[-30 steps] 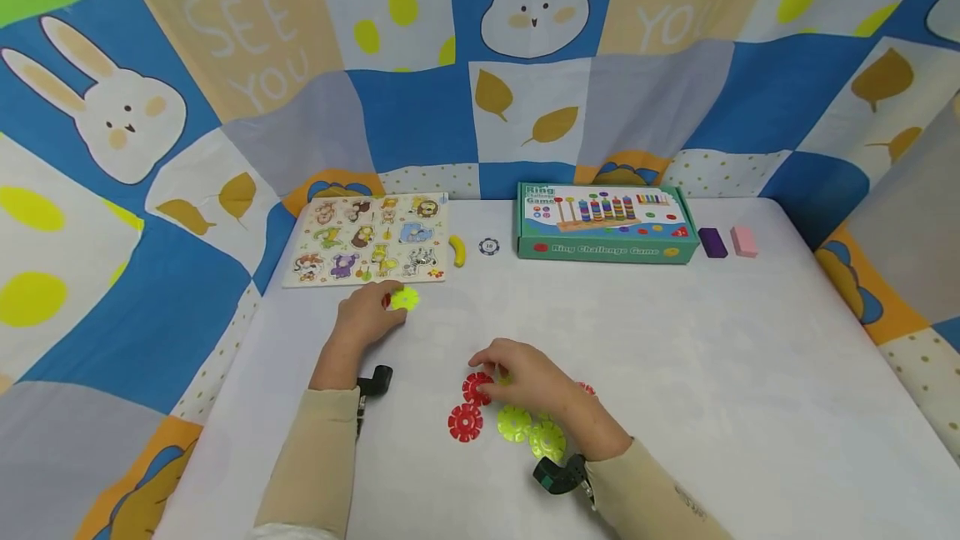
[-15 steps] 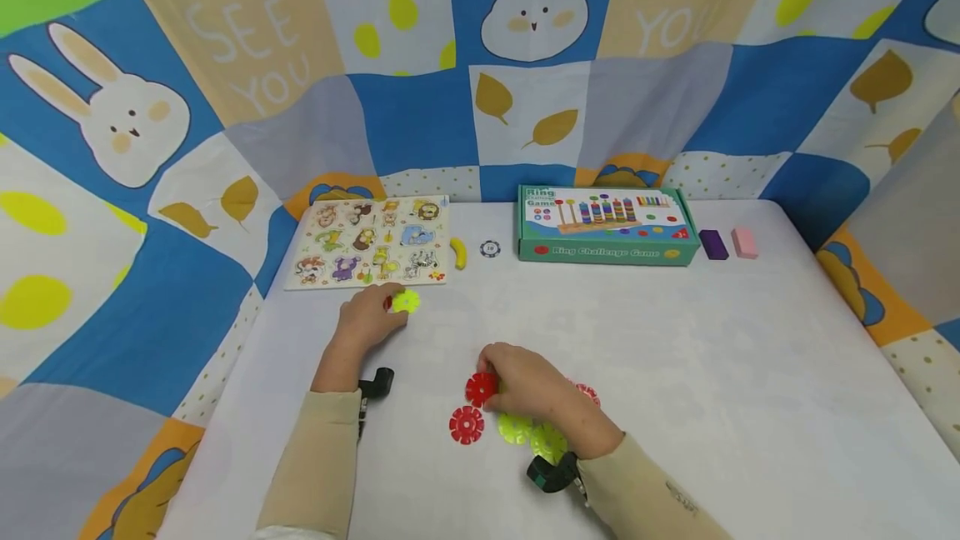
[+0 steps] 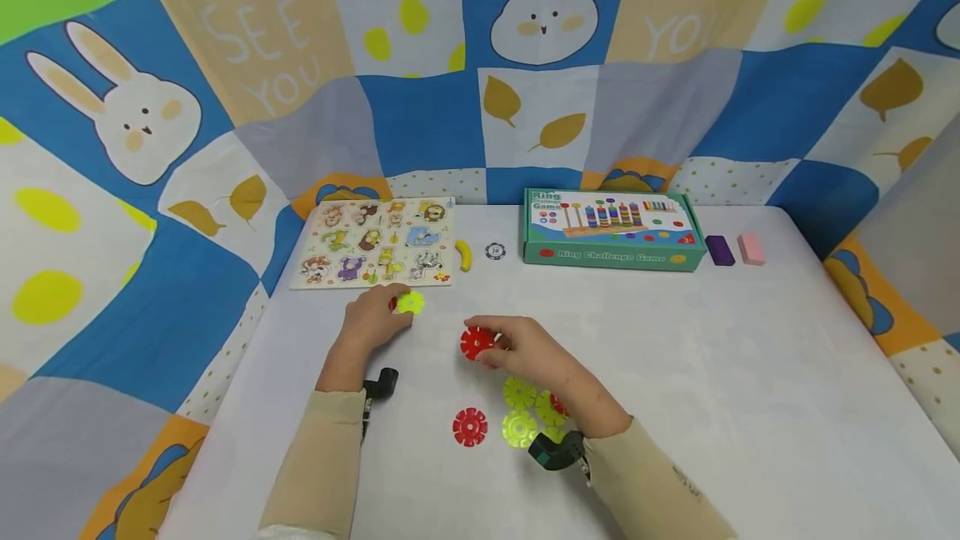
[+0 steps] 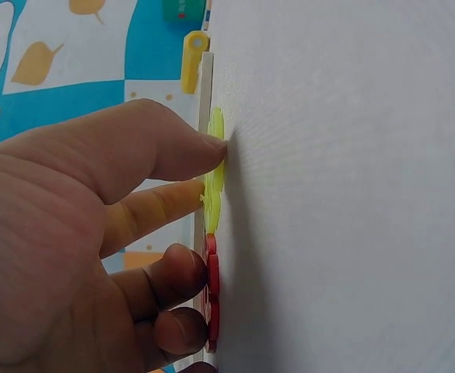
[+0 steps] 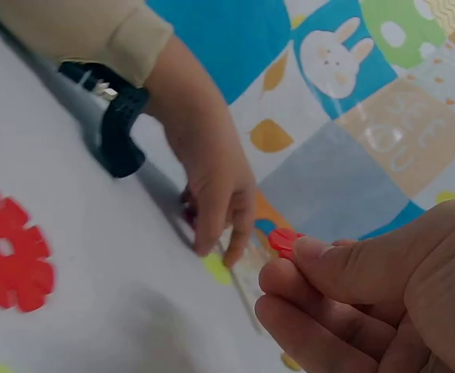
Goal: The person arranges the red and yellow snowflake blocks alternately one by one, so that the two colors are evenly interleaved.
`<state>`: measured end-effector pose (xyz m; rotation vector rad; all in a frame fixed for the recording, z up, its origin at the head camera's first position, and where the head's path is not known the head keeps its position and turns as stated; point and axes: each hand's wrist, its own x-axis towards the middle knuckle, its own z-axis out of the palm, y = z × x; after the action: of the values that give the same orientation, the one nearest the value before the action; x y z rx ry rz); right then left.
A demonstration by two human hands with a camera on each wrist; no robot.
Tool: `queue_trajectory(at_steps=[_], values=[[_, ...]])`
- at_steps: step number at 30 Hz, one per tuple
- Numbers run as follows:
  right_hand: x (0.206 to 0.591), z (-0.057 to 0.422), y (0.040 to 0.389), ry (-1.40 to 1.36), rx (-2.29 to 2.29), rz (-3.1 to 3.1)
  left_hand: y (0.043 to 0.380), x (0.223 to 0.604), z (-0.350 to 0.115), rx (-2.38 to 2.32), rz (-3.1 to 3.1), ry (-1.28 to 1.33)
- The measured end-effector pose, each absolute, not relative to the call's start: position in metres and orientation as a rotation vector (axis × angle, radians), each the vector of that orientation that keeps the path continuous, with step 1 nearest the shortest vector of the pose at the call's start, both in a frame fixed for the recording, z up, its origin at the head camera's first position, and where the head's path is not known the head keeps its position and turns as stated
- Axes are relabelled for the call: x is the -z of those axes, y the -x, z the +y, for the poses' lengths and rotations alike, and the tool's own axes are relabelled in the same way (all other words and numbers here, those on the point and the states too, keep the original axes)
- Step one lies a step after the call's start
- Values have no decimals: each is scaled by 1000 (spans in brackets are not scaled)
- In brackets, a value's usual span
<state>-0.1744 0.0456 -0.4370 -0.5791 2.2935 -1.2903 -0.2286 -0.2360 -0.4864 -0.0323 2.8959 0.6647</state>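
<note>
- Toward the left edge of the table [image 3: 675, 340]: left grip [image 3: 372, 319] holds a yellow disc [image 3: 412, 302].
- Rightward, farther from the back edge: right grip [image 3: 528, 348] pinches a red disc [image 3: 472, 344].

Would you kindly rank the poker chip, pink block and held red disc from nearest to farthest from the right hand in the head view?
1. Held red disc, pinched by the right hand.
2. Poker chip, farther back.
3. Pink block, far back right.
</note>
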Motion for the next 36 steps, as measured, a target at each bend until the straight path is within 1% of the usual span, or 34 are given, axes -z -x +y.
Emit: queue_trajectory(at_steps=[4, 9, 14, 18, 21, 25, 36], values=[[428, 36, 193, 563, 1300, 2344, 229, 486, -235, -665, 2895, 41], [428, 15, 221, 511, 1294, 2463, 229, 486, -235, -659, 2906, 35], [440, -8, 247, 406, 1251, 2555, 231, 485, -236, -662, 2912, 31], [460, -25, 261, 351, 1155, 2613, 232, 485, -237, -659, 2903, 29], [474, -35, 265, 343, 1026, 2642, 231, 487, -237, -659, 2897, 32], [483, -40, 265, 320, 923, 2682, 232, 488, -235, -672, 2888, 25], [496, -34, 260, 321, 1000, 2709, 231, 487, -235, -638, 2899, 43]])
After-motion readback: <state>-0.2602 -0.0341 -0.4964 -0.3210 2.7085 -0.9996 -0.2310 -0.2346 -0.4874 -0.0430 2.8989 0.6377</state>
